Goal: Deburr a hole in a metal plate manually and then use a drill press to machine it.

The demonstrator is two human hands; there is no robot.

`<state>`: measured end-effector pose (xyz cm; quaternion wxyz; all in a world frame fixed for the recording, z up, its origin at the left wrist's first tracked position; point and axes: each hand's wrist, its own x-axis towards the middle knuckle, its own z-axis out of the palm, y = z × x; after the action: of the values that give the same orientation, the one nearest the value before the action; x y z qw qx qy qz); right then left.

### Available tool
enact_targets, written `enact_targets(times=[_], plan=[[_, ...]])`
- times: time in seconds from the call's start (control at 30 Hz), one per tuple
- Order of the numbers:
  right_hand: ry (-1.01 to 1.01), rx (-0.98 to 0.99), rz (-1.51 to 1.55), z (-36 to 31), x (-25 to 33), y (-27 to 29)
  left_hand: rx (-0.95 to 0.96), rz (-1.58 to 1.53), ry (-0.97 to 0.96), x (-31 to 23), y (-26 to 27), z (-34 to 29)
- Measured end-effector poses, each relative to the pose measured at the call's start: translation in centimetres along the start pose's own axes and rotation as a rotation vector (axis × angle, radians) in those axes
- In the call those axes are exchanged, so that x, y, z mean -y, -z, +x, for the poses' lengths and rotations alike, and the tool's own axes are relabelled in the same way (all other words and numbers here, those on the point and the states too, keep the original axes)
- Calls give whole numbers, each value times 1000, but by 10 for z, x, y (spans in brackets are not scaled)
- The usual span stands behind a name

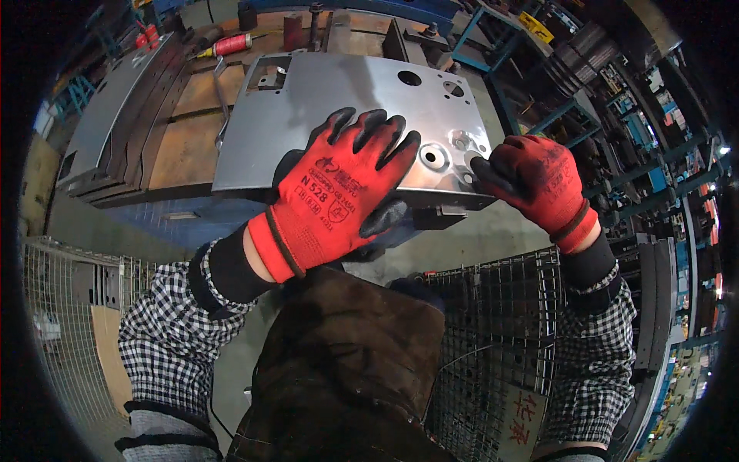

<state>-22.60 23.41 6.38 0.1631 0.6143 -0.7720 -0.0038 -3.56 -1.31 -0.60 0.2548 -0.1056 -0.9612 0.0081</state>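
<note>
A shiny sheet-metal panel (331, 92) with several round holes and a square cutout lies on the bench before me. My left hand (331, 185), in a red glove with black fingertips, is over the panel's near edge, fingers spread and nothing visible in its grasp. At the panel's right corner, my right hand (539, 181), in a matching glove, is closed with its thumb side against the metal. Whatever its fingers may hold is hidden. Between the hands is a dished round hole (433, 157) in the panel.
Stacked metal panels (127, 115) stand at the left of the wooden bench top (192, 146). A red spray can (231, 45) lies at the back. Wire mesh cages (493, 308) flank me below, on both sides. Blue-framed racks (654, 192) stand at right.
</note>
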Motion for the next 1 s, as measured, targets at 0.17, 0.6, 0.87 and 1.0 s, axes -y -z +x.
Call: enact_targets(times=[0.17, 0.6, 0.87, 1.0], plan=[[-66, 68, -21, 1, 3, 4, -18, 20, -6, 0, -2, -2], [-105, 57, -41, 0, 1, 0, -18, -1, -1, 0, 0, -1], [-187, -222, 490, -12, -8, 18, -21, -4, -4, 1, -2, -1], [-292, -88, 766, -21, 1, 27, -14, 14, -5, 0, -1, -2]])
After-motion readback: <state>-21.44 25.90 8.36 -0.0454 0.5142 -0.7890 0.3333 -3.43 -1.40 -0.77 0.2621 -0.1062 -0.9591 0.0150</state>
